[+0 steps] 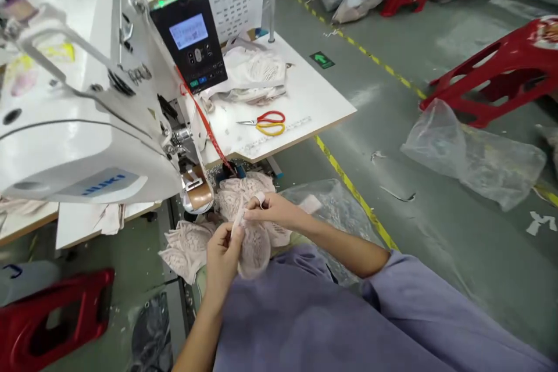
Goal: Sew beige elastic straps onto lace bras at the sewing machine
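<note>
The left side of the frame is being filled by a white sewing machine. Near the lower centre, a heap of pale lace is lying loose. Just right of it, the left hand is being held narrow, the edge band of a pale lace piece being pinched between thumb and fingers. The piece is being held slightly below the frame's centre. It is being judged light, soft and limp, more easily snagged or puckered than broken; with its textured mesh, little slipping is being expected. The band, apparently firmer, is being judged the best hold, gripped at two points near each other. A blush-beige colour is being shown, with a rounded, sheer, somewhat blurred body hanging below the band. Farther right, the right hand is being held with fingertips together on the same band. A small pale loop is being shown at its fingers; whether it is being formed by the band cannot be told.
</note>
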Demonstrator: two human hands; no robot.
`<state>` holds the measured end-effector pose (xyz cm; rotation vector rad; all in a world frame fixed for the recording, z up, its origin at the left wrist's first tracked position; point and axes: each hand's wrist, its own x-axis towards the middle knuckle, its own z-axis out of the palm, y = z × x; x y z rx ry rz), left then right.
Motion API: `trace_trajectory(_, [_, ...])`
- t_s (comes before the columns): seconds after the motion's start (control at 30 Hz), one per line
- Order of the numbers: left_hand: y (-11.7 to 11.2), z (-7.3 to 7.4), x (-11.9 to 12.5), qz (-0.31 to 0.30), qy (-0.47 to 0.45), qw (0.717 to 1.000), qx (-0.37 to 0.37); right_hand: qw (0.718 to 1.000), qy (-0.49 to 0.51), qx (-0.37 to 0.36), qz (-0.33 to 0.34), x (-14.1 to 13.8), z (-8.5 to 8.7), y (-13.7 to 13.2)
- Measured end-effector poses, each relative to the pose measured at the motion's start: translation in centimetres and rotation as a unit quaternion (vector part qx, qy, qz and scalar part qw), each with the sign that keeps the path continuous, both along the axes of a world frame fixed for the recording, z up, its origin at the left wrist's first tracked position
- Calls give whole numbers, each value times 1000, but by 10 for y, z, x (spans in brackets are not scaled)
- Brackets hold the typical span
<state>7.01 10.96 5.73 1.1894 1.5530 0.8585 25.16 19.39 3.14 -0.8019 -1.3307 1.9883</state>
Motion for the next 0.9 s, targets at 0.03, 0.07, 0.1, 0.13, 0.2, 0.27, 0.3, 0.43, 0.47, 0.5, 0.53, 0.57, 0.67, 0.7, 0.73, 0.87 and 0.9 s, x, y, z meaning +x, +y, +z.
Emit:
trace_trajectory(0.03, [-2,0,-3,3,13,1000,2,1000,-1,2,2,-4,-2,-2])
trace_trajectory(0.07, [-3,0,-6,3,27,1000,5,1000,-4,4,7,-7,-3,-3])
trace_trajectory(0.1, [-4,1,-9,0,41,999,10,1000,-6,5,13,-10,-2,-4])
trace_trajectory(0.13, [-4,1,-11,-7,55,998,16,1000,-11,4,18,-13,-1,-4])
trace_trajectory(0.2, [-2,3,-14,-23,81,996,35,999,-23,4,27,-17,1,-4])
trace_trajectory(0.27, [0,4,-15,-32,95,994,53,999,-29,8,26,-20,3,-1])
trace_trajectory(0.3, [2,5,-16,-30,95,993,56,1000,-22,-2,16,-21,3,1])
trace_trajectory(0.43, [9,9,-18,-6,30,999,27,969,114,-217,-25,-22,-2,13])
trace_trajectory(0.47, [10,10,-20,-3,4,1000,11,946,160,-283,-17,-21,-3,15])
trace_trajectory(0.5, [12,10,-21,0,-21,1000,-6,922,197,-332,-6,-20,-5,16])
trace_trajectory(0.53, [13,10,-23,3,-42,999,-21,906,221,-361,3,-19,-6,15])
trace_trajectory(0.57, [14,9,-25,6,-55,998,-31,899,233,-370,5,-18,-7,14])
trace_trajectory(0.67, [15,6,-30,6,-44,999,-27,917,234,-323,-8,-21,-8,7])
trace_trajectory(0.7, [16,5,-31,2,-26,1000,-16,928,230,-294,-12,-23,-7,5])
trace_trajectory(0.73, [16,5,-32,-1,-4,1000,0,937,226,-265,-14,-25,-7,4])
trace_trajectory(0.87, [18,7,-29,-10,91,995,46,962,196,-185,-35,-38,-4,0])
trace_trajectory(0.9, [19,8,-27,-21,106,993,47,968,179,-169,-48,-40,-3,-2])
